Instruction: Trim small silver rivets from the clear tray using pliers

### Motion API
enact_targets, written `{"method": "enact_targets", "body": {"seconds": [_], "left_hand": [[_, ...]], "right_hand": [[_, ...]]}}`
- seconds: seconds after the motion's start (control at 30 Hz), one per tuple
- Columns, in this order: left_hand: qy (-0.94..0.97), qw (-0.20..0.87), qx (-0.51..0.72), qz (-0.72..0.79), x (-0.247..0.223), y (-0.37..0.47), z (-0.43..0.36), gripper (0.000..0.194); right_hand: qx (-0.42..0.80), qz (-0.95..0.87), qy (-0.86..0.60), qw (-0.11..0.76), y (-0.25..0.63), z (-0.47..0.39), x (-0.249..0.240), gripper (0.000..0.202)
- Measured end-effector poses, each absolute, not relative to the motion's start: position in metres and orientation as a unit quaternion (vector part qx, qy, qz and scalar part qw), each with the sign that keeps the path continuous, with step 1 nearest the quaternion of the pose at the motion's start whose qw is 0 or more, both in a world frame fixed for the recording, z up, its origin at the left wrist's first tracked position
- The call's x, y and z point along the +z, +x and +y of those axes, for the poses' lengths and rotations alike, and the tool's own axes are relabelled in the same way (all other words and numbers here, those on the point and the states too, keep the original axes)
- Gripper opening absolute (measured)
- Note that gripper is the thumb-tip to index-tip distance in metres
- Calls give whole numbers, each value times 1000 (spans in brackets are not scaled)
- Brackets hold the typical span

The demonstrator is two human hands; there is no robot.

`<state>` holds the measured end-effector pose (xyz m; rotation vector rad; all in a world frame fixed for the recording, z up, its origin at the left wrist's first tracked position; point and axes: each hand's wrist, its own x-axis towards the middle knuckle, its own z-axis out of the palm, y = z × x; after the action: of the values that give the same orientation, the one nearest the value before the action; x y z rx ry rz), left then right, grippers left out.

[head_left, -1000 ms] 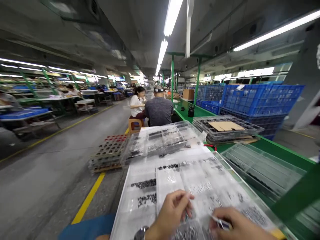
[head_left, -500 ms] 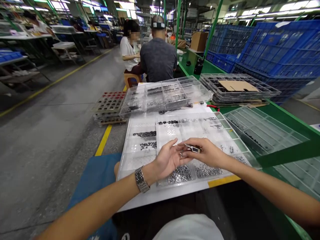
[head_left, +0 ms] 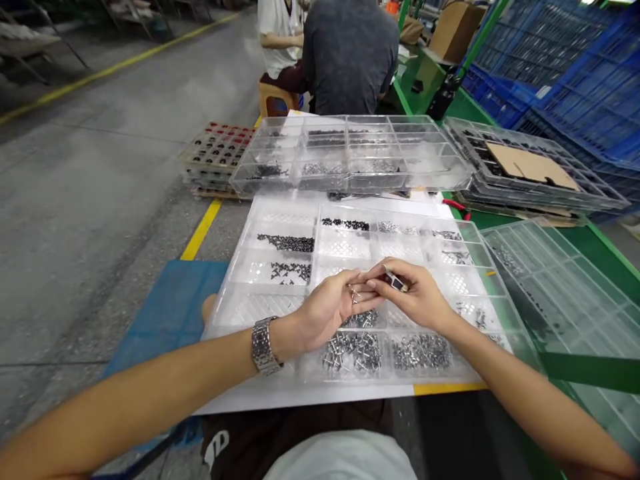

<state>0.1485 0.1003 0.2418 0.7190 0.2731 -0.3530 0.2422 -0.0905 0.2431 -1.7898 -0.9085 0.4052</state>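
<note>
My left hand (head_left: 333,307), with a metal watch (head_left: 265,345) on the wrist, is palm up over the sorting tray, and a few small metal pieces (head_left: 354,293) lie on its fingers. Touching its fingertips is my right hand (head_left: 415,293), closed around a small metal tool with a dark face (head_left: 396,281). The tool's full shape is hidden by the fingers. Beneath both hands the clear compartment tray (head_left: 265,308) holds black screws (head_left: 293,243), silver screws (head_left: 423,351) and longer silver pieces (head_left: 353,353).
Behind the tray lies another clear compartment box (head_left: 350,175). Stacked trays stand at the left (head_left: 220,150) and right (head_left: 540,167). Red-handled pliers (head_left: 456,208) lie between. An empty-looking divided tray (head_left: 575,287) is on the right. A person in grey (head_left: 350,57) sits ahead.
The view has tilted down and shifted, so the trays appear higher. Small metal pieces now show more clearly on my left fingers. My right hand still grips the tool.
</note>
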Motion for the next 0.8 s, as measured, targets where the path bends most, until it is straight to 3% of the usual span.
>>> {"method": "enact_targets", "body": {"seconds": [0.2,0.37,0.8], "left_hand": [[299,927,-185,133,234,149,101,52],[299,920,-208,145,238,147,105,65],[305,915,-223,140,242,146,107,68]], "right_hand": [[168,-341,-754,535,240,-94,237,11],[198,-357,-760,506,236,-93,250,21],[226,-304,-774,506,227,-90,254,16]]}}
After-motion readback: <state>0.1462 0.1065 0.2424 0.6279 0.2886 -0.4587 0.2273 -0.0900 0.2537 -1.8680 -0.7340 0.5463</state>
